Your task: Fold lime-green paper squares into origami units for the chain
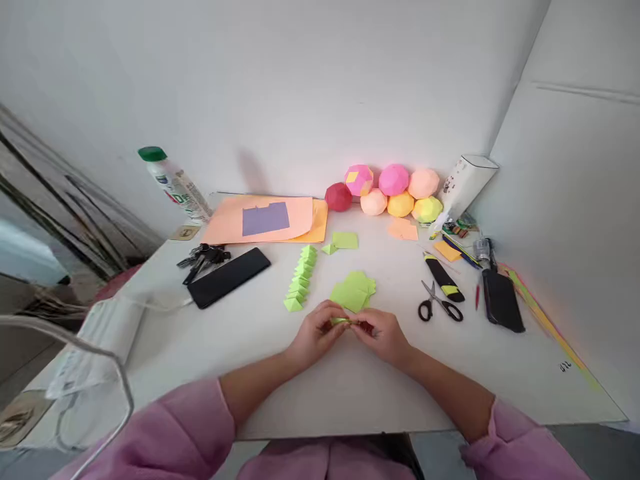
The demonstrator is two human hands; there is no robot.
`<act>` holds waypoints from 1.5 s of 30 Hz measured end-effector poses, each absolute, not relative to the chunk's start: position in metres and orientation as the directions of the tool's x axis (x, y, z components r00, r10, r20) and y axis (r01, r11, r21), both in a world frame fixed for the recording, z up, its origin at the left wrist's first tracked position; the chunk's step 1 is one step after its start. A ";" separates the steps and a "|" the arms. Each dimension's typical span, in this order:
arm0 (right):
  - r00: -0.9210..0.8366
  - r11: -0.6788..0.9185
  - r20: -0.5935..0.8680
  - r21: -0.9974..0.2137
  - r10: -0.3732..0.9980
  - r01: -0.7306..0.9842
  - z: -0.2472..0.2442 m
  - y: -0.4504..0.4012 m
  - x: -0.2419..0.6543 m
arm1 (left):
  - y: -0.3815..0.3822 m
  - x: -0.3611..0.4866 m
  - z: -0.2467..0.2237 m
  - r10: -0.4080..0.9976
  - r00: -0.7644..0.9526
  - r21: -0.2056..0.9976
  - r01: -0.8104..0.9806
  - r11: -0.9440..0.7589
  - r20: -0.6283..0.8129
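Note:
Near the middle of the white table, my left hand [316,335] and my right hand [384,335] meet, fingers pinched on a small green paper piece [340,321] between them. Most of that piece is hidden by the fingers. Just beyond lies a loose pile of green paper pieces [353,291]. A column of folded green pieces [301,280] runs away from me to the left of the pile. Farther back are a green paper rectangle [345,240] and a small folded green piece [329,249] beside it.
Black scissors [440,303] and a cutter [444,277] lie at right. Colored paper balls [393,180] are stacked by the wall. A black phone [229,277], keys [204,259], orange sheets [225,223] and a green-capped bottle [176,187] stand or lie at left.

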State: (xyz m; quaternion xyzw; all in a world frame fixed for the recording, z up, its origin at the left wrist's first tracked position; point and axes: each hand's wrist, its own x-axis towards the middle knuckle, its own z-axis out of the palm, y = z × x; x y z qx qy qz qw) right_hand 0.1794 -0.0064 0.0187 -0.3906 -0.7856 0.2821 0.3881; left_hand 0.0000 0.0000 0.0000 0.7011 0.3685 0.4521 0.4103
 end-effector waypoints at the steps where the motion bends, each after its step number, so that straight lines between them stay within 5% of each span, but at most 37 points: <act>1: -0.386 0.519 0.375 -0.753 0.843 0.405 0.020 -0.006 0.179 | 0.000 0.000 0.001 0.892 0.318 0.918 0.129 -0.375 0.320; 29: -0.310 0.104 0.031 -0.970 0.950 0.220 0.024 -0.005 0.178 | -0.003 -0.005 0.007 0.899 0.344 0.962 -0.066 -0.265 0.271; 45: -0.473 0.453 0.223 -0.766 0.852 0.456 0.022 -0.006 0.179 | -0.004 -0.001 0.013 0.873 0.414 0.917 0.177 -0.357 0.259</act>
